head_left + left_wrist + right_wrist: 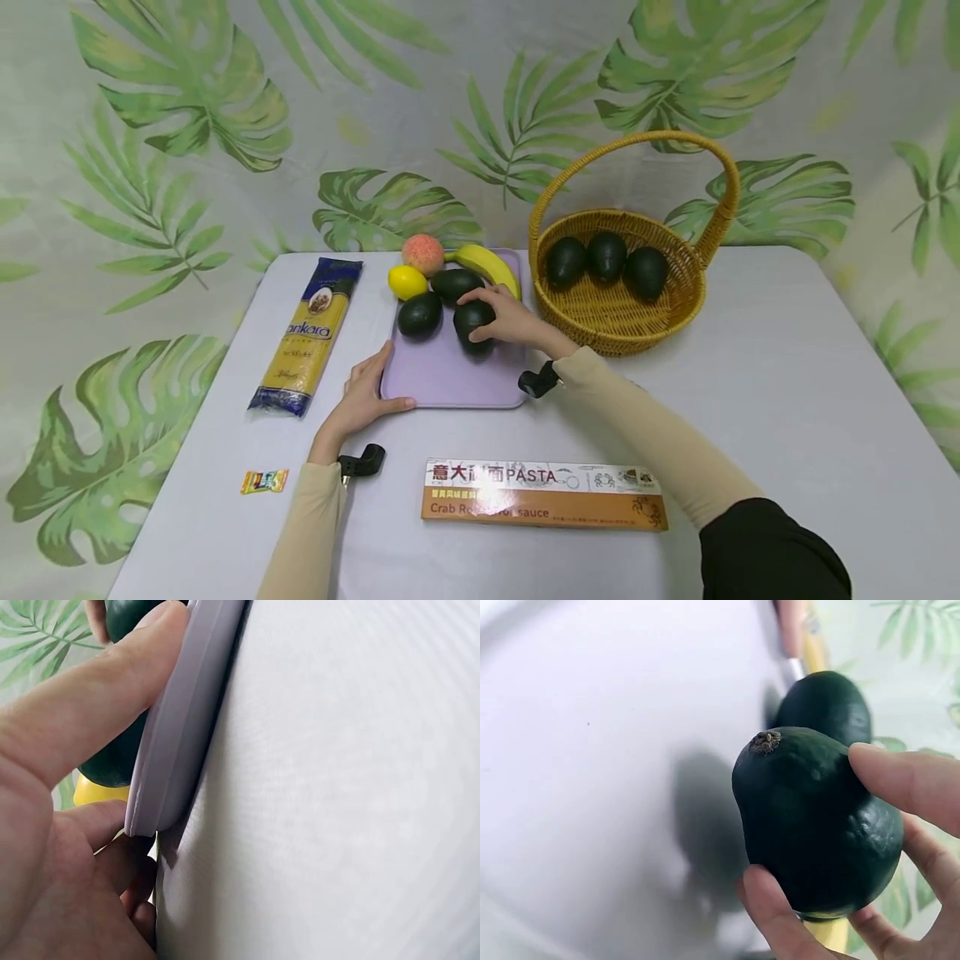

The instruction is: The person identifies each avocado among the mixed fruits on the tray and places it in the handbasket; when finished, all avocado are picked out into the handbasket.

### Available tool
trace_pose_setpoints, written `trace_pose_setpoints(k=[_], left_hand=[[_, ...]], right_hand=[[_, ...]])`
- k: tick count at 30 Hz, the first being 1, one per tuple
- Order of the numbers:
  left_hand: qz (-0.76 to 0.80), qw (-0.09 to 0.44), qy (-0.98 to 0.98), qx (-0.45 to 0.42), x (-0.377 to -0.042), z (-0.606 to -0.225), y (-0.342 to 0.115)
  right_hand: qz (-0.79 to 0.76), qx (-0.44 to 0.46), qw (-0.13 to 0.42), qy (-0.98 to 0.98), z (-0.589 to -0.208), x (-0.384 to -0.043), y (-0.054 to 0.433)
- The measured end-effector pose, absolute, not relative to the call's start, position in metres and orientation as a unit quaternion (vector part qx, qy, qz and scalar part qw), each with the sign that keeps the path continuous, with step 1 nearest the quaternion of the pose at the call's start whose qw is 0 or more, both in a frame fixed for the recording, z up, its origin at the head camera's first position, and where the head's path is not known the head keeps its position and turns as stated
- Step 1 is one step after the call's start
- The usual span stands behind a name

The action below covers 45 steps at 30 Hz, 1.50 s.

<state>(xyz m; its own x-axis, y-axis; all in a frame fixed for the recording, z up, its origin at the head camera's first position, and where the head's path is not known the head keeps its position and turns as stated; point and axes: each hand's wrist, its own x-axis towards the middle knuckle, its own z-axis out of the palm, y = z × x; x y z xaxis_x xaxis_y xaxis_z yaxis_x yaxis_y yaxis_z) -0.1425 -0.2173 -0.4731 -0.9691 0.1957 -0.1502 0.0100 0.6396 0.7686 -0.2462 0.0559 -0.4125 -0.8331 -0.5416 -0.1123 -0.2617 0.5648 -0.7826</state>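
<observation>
My right hand (504, 315) grips a dark green avocado (817, 825) between thumb and fingers. In the right wrist view a shadow falls on the surface beside this avocado. My left hand (363, 396) holds the front left corner of the lilac tray (457, 383), its thumb along the front rim and its fingers at the left side. On the tray are two more avocados, one at the left (419, 315) and one behind (456, 285), with a banana (487, 267) at the back right. A lemon (407, 283) and a peach (423, 254) sit at the back left.
A wicker basket (615, 325) with a tall handle, right of the tray, contains three avocados (606, 257). Left of the tray lies a spaghetti packet (306, 337). A small colourful wrapped snack (264, 482) and a pasta box (543, 496) lie nearer the front.
</observation>
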Motion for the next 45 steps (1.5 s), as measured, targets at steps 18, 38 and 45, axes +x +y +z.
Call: trace_pose_setpoints(k=[18, 38, 45], left_hand=[[0.426, 0.11, 0.896, 0.056, -0.141, -0.475, -0.218], [0.426, 0.11, 0.896, 0.056, -0.143, -0.477, -0.219], [0.423, 0.111, 0.898, 0.053, -0.143, -0.476, -0.218]], right_hand=[[-0.513, -0.25, 0.178, 0.801, -0.355, -0.219, 0.168], [-0.558, -0.125, 0.16, 0.804, -0.37, -0.238, 0.256], [-0.54, -0.142, 0.173, 0.811, -0.374, -0.242, 0.246]])
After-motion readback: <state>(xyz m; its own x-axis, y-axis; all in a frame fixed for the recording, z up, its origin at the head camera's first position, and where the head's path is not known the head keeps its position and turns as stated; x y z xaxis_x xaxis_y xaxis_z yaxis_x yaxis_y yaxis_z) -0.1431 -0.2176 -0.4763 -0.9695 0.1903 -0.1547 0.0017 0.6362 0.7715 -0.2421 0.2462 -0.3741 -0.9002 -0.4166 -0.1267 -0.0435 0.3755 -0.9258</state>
